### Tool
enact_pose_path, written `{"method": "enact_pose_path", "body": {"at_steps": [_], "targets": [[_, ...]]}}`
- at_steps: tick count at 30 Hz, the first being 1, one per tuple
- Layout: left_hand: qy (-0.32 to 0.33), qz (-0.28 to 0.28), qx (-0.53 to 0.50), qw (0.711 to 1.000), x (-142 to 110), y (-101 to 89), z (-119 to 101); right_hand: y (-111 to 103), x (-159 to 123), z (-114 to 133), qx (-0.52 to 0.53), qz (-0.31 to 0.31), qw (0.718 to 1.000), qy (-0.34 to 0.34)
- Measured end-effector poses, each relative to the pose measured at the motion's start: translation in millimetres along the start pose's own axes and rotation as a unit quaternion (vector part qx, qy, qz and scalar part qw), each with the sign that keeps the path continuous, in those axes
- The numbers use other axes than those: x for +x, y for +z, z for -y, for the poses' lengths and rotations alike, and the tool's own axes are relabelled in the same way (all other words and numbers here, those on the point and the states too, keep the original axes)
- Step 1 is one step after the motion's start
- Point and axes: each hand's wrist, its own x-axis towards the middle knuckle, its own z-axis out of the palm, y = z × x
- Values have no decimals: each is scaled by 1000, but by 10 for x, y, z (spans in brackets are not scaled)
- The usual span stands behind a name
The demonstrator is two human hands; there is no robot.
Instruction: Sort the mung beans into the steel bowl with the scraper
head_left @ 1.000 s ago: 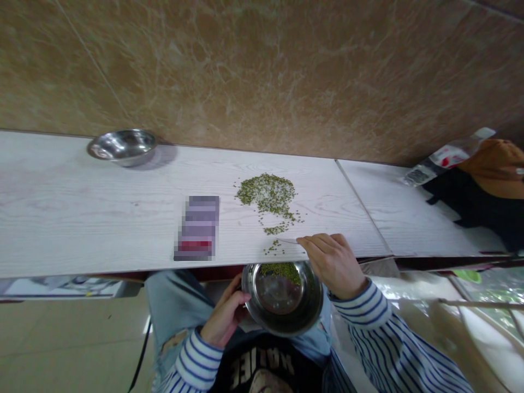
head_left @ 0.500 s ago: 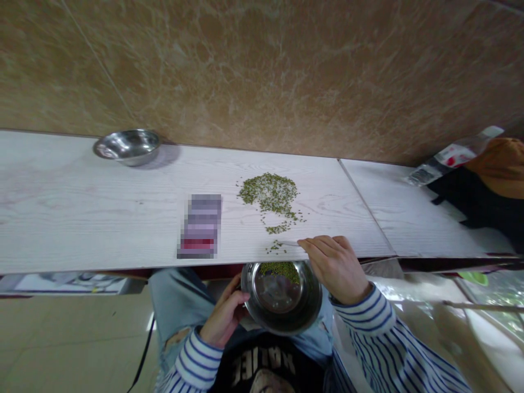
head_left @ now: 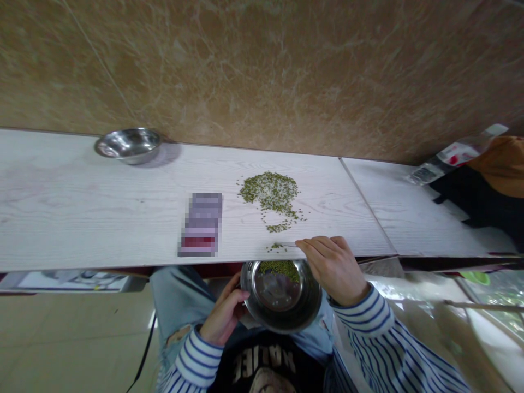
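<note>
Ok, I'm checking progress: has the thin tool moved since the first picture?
Yes, slightly: the thin tool in the right hand now sits nearer the front edge of the white table.

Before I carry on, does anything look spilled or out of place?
Yes: small green beans lie loose on the white counter, a few near its front edge, outside the metal bowl in the left hand. Whether they were spilled or spread deliberately, I can't tell. Nothing looks damaged.
</note>
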Motion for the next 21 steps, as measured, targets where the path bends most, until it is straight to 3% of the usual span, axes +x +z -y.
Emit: {"method": "enact_pose_path", "body": {"at_steps": [6,21], "targets": [[2,13,6,1000,-7,7,-5,-1,-5,-5,5,6,1000,4],[1,-14,7,1000,-17,20,1,-7,-10,43,9,-1,1000,-11]]}}
